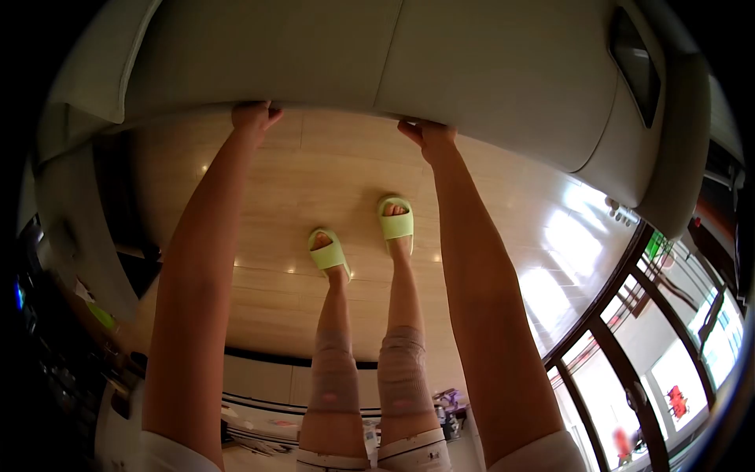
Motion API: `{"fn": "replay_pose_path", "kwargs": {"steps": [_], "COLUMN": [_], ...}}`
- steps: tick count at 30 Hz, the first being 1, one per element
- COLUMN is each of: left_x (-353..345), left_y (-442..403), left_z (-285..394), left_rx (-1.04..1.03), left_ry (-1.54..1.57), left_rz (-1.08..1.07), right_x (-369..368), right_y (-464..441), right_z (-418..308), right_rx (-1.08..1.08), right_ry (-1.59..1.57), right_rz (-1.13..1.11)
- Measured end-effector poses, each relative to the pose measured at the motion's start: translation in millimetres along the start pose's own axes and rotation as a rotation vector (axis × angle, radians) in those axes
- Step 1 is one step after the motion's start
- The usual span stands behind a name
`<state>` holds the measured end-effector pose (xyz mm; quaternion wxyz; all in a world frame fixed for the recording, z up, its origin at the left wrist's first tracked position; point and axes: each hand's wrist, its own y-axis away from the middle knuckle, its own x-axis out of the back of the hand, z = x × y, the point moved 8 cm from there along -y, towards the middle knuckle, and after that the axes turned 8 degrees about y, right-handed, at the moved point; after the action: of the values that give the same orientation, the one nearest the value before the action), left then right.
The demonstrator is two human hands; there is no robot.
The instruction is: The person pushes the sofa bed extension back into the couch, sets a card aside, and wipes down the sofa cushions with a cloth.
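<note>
A person in pale green slippers stood facing a sofa, both arms stretched forward and both hands at its front edge. The sofa spanned the top of the view, just ahead of the feet, its smooth upholstery crossed by dark seams.

The left hand touched the edge left of centre, its thumb pointing inward, away from the other fingers. The right hand touched the same edge right of centre, well apart from the left, its thumb likewise turned inward and apart. The remaining fingers of both hands were largely hidden at the edge, and whether they were clamped on it could not be told.

A dark panel with a shiny face rested at the sofa's right end, near the armrest. The slippers stood on a light wooden floor, the right one slightly nearer the sofa. Greyish knee sleeves covered the legs below white shorts with dark trim.

At right, daylight came through dark-framed glass doors and lay in bright patches on the floor. A red decoration showed beyond the frame, too small to make out.
</note>
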<state>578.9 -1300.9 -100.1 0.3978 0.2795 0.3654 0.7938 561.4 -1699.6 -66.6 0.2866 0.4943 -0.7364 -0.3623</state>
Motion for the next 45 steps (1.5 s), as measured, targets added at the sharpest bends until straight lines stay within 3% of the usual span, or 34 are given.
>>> {"fn": "replay_pose_path", "kwargs": {"steps": [4, 6, 8, 10, 13, 14, 18, 21, 28, 32, 35, 38, 39, 40, 42, 44, 45], "left_x": [2, 6, -4, -15, -16, -15, -4, 6, 30, 50, 104, 192, 227, 266, 346, 427, 467], "left_y": [50, 38, 73, 143, 198, 208, 236, 238, 229, 237, 247, 262, 264, 265, 279, 290, 292], "left_z": [-24, -80, -131, -149, -198, -220, -249, -247, -206, -203, -206, -208, -217, -225, -225, -238, -253], "left_rx": [-0.113, -0.408, -0.37, -0.432, -0.418, -0.397, -0.3, -0.31, -0.412, -0.421, -0.353, -0.403, -0.398, -0.394, -0.388, -0.403, -0.422], "left_ry": [-0.225, -0.648, -0.541, -0.385, -0.312, -0.26, -0.135, -0.099, -0.054, 0.011, 0.076, 0.044, 0.054, 0.066, 0.052, 0.079, 0.13], "left_rz": [-0.008, 0.025, -0.153, -0.173, -0.168, -0.157, -0.095, -0.081, -0.054, -0.085, -0.098, 0.002, 0.046, 0.09, 0.169, 0.267, 0.326], "right_x": [9, 13, 13, 13, 23, 16, -32, -41, 7, 13, 1, -53, -74, -72, -123, -204, -235], "right_y": [-5, -7, 0, 18, 29, 49, 108, 104, 96, 140, 174, 236, 254, 242, 262, 351, 378], "right_z": [16, 23, 20, 19, 21, 18, 2, 11, 47, 65, 104, 142, 158, 202, 247, 257, 275], "right_rx": [-0.094, -0.122, -0.052, -0.034, 0.455, 0.447, 0.886, 0.976, 0.722, 0.754, 0.803, 0.668, 0.652, 0.64, 0.711, 0.924, 0.993], "right_ry": [0.043, 0.0, 0.144, 0.26, 0.827, 0.861, 1.256, 1.314, 1.583, 1.657, 1.753, 1.762, 1.725, 1.421, 1.276, 1.591, 1.516], "right_rz": [0.038, 0.085, 0.122, 0.161, 0.447, 0.448, 0.216, 0.052, -0.076, -0.11, -0.135, -0.267, -0.271, -0.272, -0.357, -0.505, -0.543]}}
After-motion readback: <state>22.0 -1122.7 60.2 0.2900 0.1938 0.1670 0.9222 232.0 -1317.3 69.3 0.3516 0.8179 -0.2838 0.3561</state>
